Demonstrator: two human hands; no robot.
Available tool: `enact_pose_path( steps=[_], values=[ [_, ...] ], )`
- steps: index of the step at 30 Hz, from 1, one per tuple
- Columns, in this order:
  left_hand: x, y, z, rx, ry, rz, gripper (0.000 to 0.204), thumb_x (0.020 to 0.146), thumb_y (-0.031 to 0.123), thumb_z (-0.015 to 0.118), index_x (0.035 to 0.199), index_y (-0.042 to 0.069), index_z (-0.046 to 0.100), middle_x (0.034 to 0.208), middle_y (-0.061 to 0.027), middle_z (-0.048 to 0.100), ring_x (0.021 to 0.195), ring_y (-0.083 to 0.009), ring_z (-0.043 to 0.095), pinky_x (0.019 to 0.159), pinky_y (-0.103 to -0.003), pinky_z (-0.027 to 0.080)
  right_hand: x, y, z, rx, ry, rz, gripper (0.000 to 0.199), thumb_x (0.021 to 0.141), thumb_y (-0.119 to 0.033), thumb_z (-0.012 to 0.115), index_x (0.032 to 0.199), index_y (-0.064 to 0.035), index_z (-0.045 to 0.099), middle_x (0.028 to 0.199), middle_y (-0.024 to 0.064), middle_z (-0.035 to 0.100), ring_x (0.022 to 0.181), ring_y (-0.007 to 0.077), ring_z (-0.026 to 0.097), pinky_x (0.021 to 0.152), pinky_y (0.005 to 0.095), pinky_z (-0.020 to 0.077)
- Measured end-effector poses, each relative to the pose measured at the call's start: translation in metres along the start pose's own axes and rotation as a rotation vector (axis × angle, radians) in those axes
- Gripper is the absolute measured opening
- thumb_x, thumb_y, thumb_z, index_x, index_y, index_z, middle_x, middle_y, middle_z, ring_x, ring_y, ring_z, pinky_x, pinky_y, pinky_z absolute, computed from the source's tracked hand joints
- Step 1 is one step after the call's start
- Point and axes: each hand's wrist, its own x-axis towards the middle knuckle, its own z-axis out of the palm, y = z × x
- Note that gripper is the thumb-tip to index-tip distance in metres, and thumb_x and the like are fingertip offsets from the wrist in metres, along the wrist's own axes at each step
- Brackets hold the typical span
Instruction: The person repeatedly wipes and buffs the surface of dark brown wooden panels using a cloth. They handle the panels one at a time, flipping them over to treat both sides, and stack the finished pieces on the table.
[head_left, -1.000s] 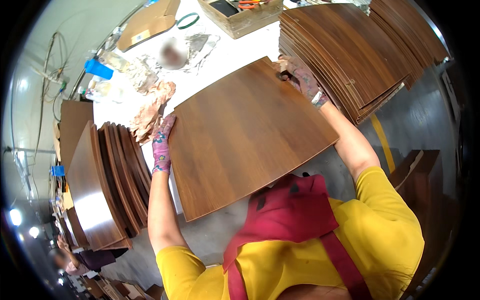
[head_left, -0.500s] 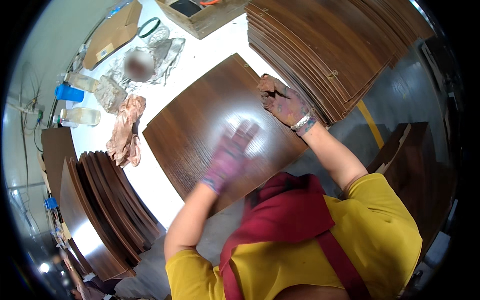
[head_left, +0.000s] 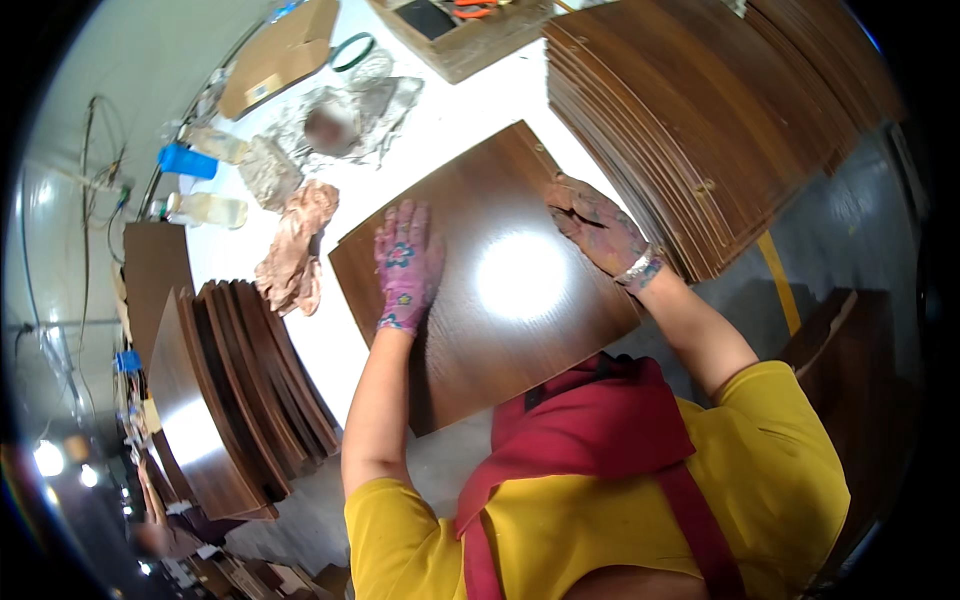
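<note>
A dark brown wood-grain board (head_left: 470,350) lies on the white table in front of me, with a bright light glaring off its glossy face. My left hand (head_left: 408,268), in a purple flowered glove, rests flat near the board's left edge, fingers stretched out. At the right edge is my right hand (head_left: 603,235), its glove heavily stained brown. Its fingers are curled around something brown and crumpled that blends with the glove, so I cannot make out what it is.
Stacked brown boards (head_left: 680,130) stand at the right, and curved panels (head_left: 240,380) lean at the left. Left of the board lie a pinkish crumpled cloth (head_left: 300,250), a clear bottle (head_left: 208,210) and a blue-capped container (head_left: 188,161). A box with tools (head_left: 465,55) sits at the back.
My left hand, blurred in motion over the board's middle before, has moved left and forward and now lies still near the left edge. My right hand stays by the right edge. The view has shifted.
</note>
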Motion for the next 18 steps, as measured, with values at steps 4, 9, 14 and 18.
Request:
enact_pose_path(
  steps=[4, 9, 14, 18],
  values=[
    [0.008, -0.015, -0.008, -0.198, 0.074, 0.016, 0.044, 0.092, 0.028, 0.057, 0.131, 0.010, 0.053, 0.138, -0.0126, 0.050, 0.128, -0.0322, 0.046, 0.107, -0.044, 0.035, 0.022, -0.001, 0.005, -0.059, -0.050, 0.099, 0.047, 0.089, -0.019, 0.066, 0.130, -0.0015, 0.049, 0.118, 0.0106, 0.059, 0.103, 0.0189, 0.056, 0.087, 0.0303, 0.0485],
    [0.044, -0.069, -0.040, -0.342, 0.216, -0.012, 0.019, 0.094, 0.018, 0.054, 0.105, 0.006, 0.063, 0.104, -0.0145, 0.063, 0.102, -0.0323, 0.059, 0.087, -0.039, 0.049, 0.077, 0.018, 0.012, -0.018, 0.053, 0.173, 0.034, 0.095, -0.020, 0.057, 0.125, -0.0036, 0.053, 0.120, 0.0134, 0.058, 0.104, 0.0229, 0.057, 0.089, 0.0356, 0.0489],
    [0.072, -0.072, -0.056, -0.467, 0.100, -0.062, 0.023, 0.096, 0.022, 0.054, 0.100, 0.002, 0.063, 0.094, -0.0167, 0.065, 0.088, -0.0322, 0.063, 0.077, -0.039, 0.049, 0.099, 0.036, 0.027, -0.133, 0.015, 0.176, 0.043, 0.095, -0.029, 0.061, 0.127, -0.0019, 0.054, 0.119, 0.0097, 0.059, 0.102, 0.0217, 0.060, 0.086, 0.0305, 0.0529],
    [0.067, -0.075, -0.044, -0.578, 0.102, -0.123, 0.026, 0.097, 0.022, 0.051, 0.112, 0.004, 0.063, 0.100, -0.0174, 0.067, 0.093, -0.0324, 0.064, 0.082, -0.037, 0.050, 0.111, 0.040, 0.032, -0.497, -0.112, 0.122, 0.042, 0.097, -0.031, 0.058, 0.126, -0.0005, 0.054, 0.107, 0.0057, 0.060, 0.088, 0.0151, 0.058, 0.077, 0.0230, 0.0501]
  ],
)
